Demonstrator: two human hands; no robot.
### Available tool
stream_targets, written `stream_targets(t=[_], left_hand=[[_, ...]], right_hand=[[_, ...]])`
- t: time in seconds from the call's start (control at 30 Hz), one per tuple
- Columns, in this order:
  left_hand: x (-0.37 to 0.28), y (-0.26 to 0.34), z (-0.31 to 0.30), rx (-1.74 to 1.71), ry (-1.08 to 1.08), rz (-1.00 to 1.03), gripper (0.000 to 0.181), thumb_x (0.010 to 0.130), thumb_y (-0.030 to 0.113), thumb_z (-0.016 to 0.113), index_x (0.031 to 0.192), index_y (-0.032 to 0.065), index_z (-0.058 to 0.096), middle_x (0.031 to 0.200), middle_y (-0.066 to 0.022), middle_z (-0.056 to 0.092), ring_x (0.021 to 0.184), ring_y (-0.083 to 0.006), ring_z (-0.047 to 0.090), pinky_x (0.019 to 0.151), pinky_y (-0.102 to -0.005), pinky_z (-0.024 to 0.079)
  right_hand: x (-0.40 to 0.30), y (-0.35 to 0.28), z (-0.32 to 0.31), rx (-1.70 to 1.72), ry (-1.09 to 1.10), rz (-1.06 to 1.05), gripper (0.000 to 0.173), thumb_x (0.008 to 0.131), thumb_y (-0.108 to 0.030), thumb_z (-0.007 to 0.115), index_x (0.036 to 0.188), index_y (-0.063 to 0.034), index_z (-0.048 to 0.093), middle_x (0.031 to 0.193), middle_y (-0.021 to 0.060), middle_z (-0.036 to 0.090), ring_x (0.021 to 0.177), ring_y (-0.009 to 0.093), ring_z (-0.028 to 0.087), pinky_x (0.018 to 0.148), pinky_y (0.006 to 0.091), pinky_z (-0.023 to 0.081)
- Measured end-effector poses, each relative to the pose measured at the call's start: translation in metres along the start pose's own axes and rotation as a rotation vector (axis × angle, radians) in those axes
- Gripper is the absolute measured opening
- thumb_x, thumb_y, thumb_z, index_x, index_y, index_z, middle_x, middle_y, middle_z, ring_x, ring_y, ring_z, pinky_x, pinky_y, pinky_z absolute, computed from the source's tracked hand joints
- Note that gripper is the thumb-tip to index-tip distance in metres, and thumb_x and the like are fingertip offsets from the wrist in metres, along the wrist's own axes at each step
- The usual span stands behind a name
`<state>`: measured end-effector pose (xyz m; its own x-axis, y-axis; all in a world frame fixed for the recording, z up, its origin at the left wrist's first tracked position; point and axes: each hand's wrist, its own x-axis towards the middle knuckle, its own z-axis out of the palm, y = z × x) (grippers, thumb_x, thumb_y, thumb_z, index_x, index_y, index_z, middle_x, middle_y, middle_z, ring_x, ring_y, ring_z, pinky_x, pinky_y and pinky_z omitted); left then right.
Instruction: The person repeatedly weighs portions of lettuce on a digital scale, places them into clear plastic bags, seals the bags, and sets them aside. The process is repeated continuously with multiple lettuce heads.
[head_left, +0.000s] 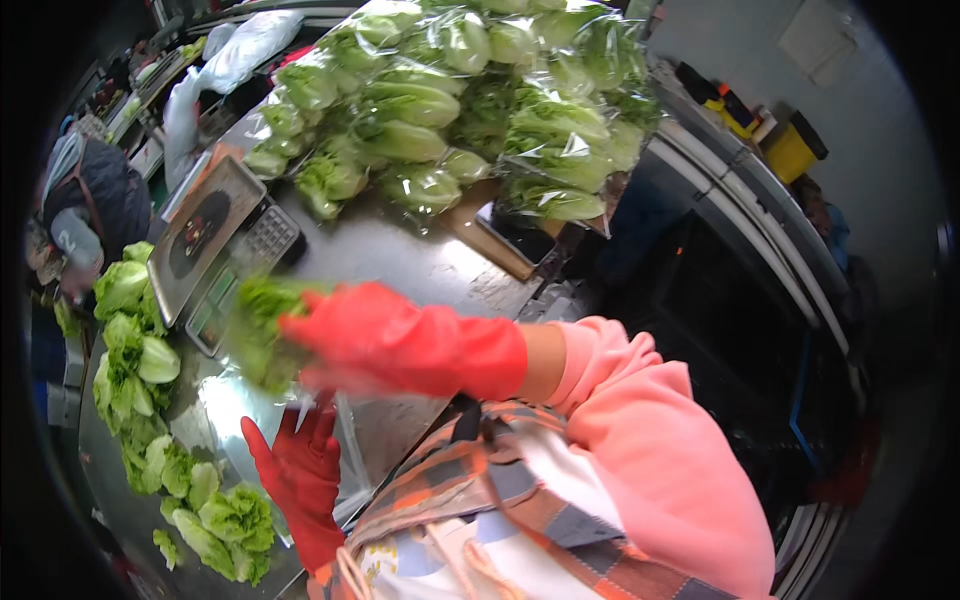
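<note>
My right hand (337, 330), in a red rubber glove, grips a blurred bunch of green lettuce (266, 330) just in front of the digital scale's display. Below it my left hand (300, 457), gloved in red too, has its fingers spread over clear plastic bags (352, 435) on the metal table. The scale (202, 232) has a bare metal pan with a dark, soiled patch. Loose lettuce heads (124, 360) lie in a curved row along the table's far left side. Bagged lettuce (409, 105) is piled at the back.
A phone-like dark device (517, 229) lies on brown cardboard (480, 232) beside the bagged lettuce. At the left, a person (94, 195) in dark clothing is near another work table. A yellow container (795, 150) stands on a shelf at the right.
</note>
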<state>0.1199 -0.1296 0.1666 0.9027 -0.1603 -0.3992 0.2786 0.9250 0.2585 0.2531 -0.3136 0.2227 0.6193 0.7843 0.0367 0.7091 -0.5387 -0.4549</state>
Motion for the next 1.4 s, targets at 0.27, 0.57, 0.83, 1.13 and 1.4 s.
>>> stream_targets(t=[0.27, 0.57, 0.83, 1.13, 1.4], left_hand=[[0.111, -0.072, -0.102, 1.672, 0.021, 1.135, 0.11, 0.064, 0.054, 0.076, 0.146, 0.0057, 0.019, 0.149, -0.0232, 0.017, 0.139, -0.0378, 0.015, 0.11, -0.0483, 0.016], [0.107, -0.078, -0.106, 1.708, 0.009, 1.149, 0.102, 0.069, 0.045, 0.073, 0.145, 0.0038, 0.019, 0.15, -0.0221, 0.015, 0.14, -0.0379, 0.011, 0.112, -0.0476, 0.011], [-0.016, -0.01, -0.081, 1.4, 0.015, 1.056, 0.069, 0.083, 0.029, 0.065, 0.14, 0.0066, 0.034, 0.139, -0.0148, 0.042, 0.128, -0.0327, 0.038, 0.106, -0.0417, 0.03], [0.017, 0.019, -0.07, 0.922, -0.383, 0.83, 0.058, 0.099, 0.045, 0.032, 0.137, 0.001, 0.038, 0.13, -0.0139, 0.05, 0.121, -0.0229, 0.046, 0.101, -0.0334, 0.034], [-0.01, 0.027, -0.04, 1.102, -0.291, 0.896, 0.037, 0.095, 0.027, 0.05, 0.119, 0.0, 0.057, 0.109, -0.0143, 0.064, 0.104, -0.0185, 0.058, 0.089, -0.0328, 0.044]], right_hand=[[0.01, 0.048, -0.005, 0.546, -0.501, 0.461, 0.045, 0.084, -0.045, 0.062, 0.108, -0.0061, 0.063, 0.081, 0.0079, 0.066, 0.07, 0.017, 0.061, 0.064, 0.0304, 0.049], [0.037, 0.016, 0.019, -0.004, -0.572, 0.366, 0.043, 0.083, -0.046, 0.064, 0.093, -0.0043, 0.066, 0.085, 0.0151, 0.066, 0.078, 0.022, 0.063, 0.07, 0.0331, 0.048], [0.01, -0.078, -0.036, 0.625, -0.253, 0.386, 0.018, 0.07, -0.012, 0.07, 0.08, -0.0008, 0.06, 0.077, 0.0091, 0.059, 0.074, 0.022, 0.062, 0.065, 0.0334, 0.049], [0.046, -0.033, -0.073, -0.309, -0.31, 0.11, 0.032, 0.082, -0.026, 0.064, 0.108, -0.0073, 0.057, 0.1, 0.0091, 0.058, 0.092, 0.02, 0.056, 0.079, 0.0304, 0.046], [0.005, 0.086, -0.006, 0.357, -0.186, 0.166, 0.077, 0.075, -0.021, 0.07, 0.142, -0.0127, 0.034, 0.137, 0.0103, 0.044, 0.124, 0.022, 0.042, 0.097, 0.0349, 0.039]])
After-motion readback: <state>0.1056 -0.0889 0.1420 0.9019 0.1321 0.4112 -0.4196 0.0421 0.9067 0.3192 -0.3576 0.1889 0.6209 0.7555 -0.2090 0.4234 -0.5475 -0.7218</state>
